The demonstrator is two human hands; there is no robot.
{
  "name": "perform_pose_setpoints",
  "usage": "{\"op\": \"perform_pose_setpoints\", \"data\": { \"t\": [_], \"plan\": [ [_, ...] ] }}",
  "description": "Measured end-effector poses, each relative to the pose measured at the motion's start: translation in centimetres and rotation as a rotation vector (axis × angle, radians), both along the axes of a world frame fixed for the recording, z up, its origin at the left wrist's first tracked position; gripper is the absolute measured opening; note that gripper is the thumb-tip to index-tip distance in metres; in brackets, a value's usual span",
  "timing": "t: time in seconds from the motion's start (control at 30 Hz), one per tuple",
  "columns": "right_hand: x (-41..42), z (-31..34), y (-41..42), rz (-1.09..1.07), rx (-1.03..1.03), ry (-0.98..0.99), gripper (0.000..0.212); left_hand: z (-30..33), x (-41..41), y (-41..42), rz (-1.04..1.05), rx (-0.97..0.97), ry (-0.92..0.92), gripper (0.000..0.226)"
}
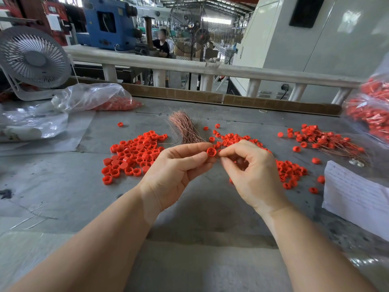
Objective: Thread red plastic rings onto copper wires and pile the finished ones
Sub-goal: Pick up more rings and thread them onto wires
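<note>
My left hand (176, 169) pinches a red plastic ring (211, 151) between thumb and forefinger above the grey table. My right hand (250, 171) meets it from the right, thumb and forefinger pinched on a thin copper wire at the ring; the wire is barely visible. A bundle of copper wires (185, 127) lies just beyond the hands. Loose red rings lie in a heap at the left (134, 154) and in another heap (290, 171) behind and right of my right hand. Rings threaded on wires are piled at the far right (324, 140).
A clear bag of red rings (101, 100) and a white desk fan (33, 57) stand at the back left. Another bag of red parts (370, 110) sits at the right edge. A white paper sheet (357, 197) lies at the right. A white railing (189, 66) runs behind the table.
</note>
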State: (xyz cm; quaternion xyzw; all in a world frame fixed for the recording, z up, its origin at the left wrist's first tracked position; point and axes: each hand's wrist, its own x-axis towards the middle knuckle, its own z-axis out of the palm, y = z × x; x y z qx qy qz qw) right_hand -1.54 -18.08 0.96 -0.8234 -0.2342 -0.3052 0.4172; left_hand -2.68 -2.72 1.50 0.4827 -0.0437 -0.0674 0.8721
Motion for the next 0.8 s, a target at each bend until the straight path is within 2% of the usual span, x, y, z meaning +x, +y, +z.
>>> {"op": "perform_pose_setpoints", "data": {
  "t": [0.37,0.47,0.7,0.8],
  "plan": [
    [-0.04,0.09,0.12,0.005,0.011,-0.003,0.01,-0.07,0.01,0.06,0.002,-0.03,-0.002,0.02],
    [-0.1,0.18,0.04,0.038,0.054,0.048,0.011,-0.07,0.0,0.06,-0.006,-0.036,-0.006,0.02],
    [-0.09,0.42,-0.01,0.066,0.131,0.177,0.032,-0.1,-0.01,-0.01,-0.026,-0.052,-0.007,0.023],
    [-0.2,0.56,0.04,0.096,0.147,0.209,0.034,-0.08,-0.08,0.04,-0.034,-0.044,-0.014,0.023]
  ]
}}
